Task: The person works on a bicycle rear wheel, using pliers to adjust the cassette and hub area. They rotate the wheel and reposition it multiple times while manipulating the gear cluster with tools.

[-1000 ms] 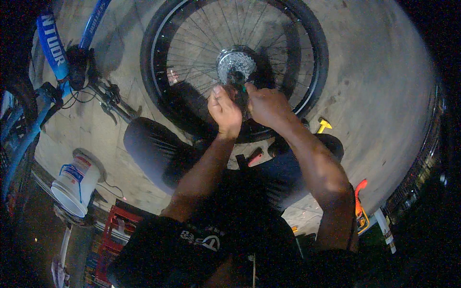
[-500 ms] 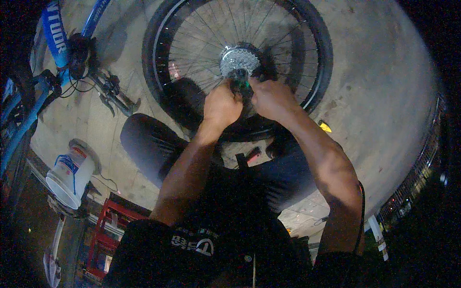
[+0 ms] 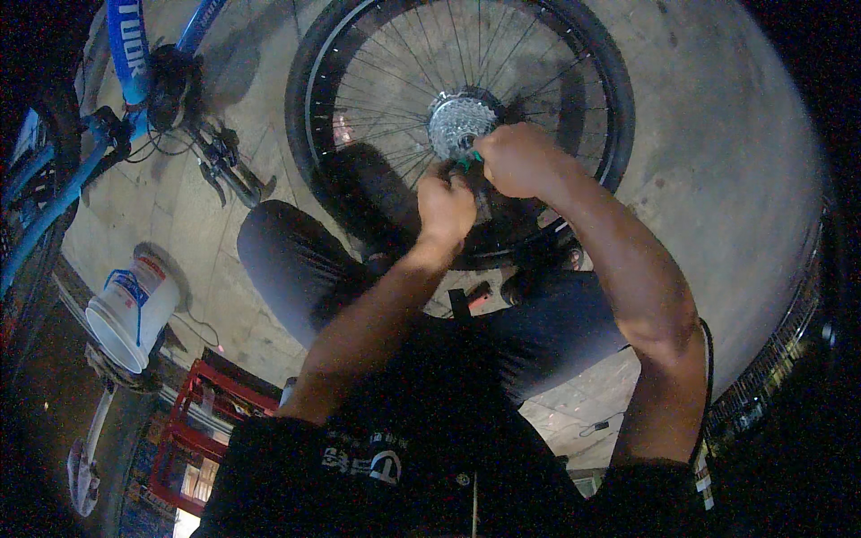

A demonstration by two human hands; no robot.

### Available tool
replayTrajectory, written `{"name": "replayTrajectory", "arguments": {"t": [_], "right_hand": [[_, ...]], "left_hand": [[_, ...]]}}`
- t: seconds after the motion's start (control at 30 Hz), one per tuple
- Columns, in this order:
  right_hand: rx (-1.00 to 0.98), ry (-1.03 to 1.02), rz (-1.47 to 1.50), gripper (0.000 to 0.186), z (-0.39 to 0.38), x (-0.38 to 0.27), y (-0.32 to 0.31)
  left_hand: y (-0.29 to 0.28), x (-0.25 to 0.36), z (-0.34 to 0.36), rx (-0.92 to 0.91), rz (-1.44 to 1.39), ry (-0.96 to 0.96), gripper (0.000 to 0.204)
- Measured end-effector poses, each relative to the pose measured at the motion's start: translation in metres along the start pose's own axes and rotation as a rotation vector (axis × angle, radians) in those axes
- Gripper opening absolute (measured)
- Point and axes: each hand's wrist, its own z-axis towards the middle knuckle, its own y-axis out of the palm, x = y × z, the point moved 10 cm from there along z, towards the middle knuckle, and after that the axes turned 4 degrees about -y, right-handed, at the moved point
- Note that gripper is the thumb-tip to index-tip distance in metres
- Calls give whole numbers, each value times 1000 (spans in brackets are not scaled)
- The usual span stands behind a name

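Note:
A bicycle wheel with a black tyre (image 3: 300, 108) lies flat on the floor in front of me. At its middle is a silver cassette (image 3: 451, 127) of toothed sprockets. My right hand (image 3: 525, 163) is at the near right side of the cassette, its fingers curled and pinching a small green part (image 3: 469, 161) by the hub. What kind of part it is does not show. Just below, over the spokes, my left hand (image 3: 447, 208) is closed, thumb and fingers pressed together close to the green part. Whatever lies inside its grip is hidden.
A blue bicycle frame (image 3: 90, 170) stands at the left, its pedal and crank reaching towards the wheel. Nearer on that side are a white bucket (image 3: 148, 300) on its side and a red rack (image 3: 184, 430). My bent legs flank the wheel's near edge.
My right hand has moved up closer to the hub and cassette. The left hand has shifted slightly right, staying below the cassette. The whole view has also swung a little.

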Motion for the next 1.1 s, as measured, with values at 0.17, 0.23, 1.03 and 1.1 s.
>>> {"name": "replayTrajectory", "arguments": {"t": [0.17, 0.23, 1.03, 1.1], "right_hand": [[0, -117, -117, 20, 18, -9, -11], [-15, -60, -118, 21, 17, -8, -16], [330, 776, 1068, 32, -42, 42, 53], [393, 707, 891, 33, -41, 40, 40]], "left_hand": [[23, -36, -17, 60, -514, -415, 16], [27, -30, -20, 29, -584, -474, 16], [11, -15, -7, 39, -45, -12, 33], [8, -3, -11, 5, -19, -11, 34]]}}
